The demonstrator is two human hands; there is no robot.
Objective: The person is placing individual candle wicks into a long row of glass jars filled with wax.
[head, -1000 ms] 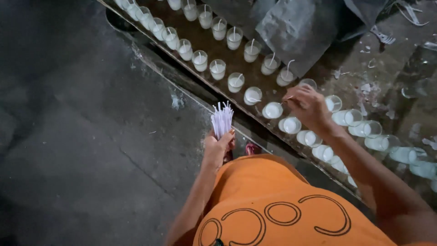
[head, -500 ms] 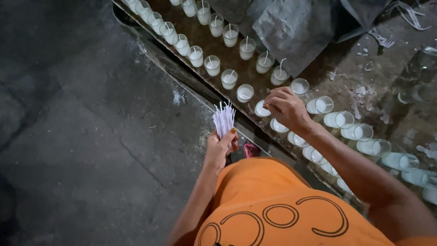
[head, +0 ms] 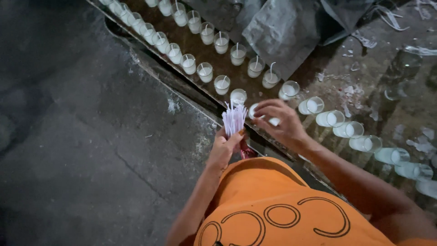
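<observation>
My left hand [head: 224,148] grips a bundle of thin white wicks [head: 234,119], their tips fanned upward. My right hand [head: 277,122] hovers beside the bundle, fingers curled over a small glass candle cup [head: 253,110] filled with white wax; whether a single wick sits between those fingers cannot be told. Two rows of such glass cups [head: 221,84] run diagonally along a dark wet tabletop [head: 355,91]. The cups toward the upper left have wicks standing in them, while those to the right [head: 332,118] show plain wax.
A grey crumpled plastic sheet [head: 282,32] lies on the table behind the cups. Wax flecks spot the tabletop at right. The table's metal edge [head: 182,89] runs diagonally, with dark concrete floor [head: 82,136] to its left. My orange shirt fills the bottom.
My right hand has drawn back from the cups farther right toward the wick bundle. The view has shifted along the rows. My left hand keeps its hold on the wicks.
</observation>
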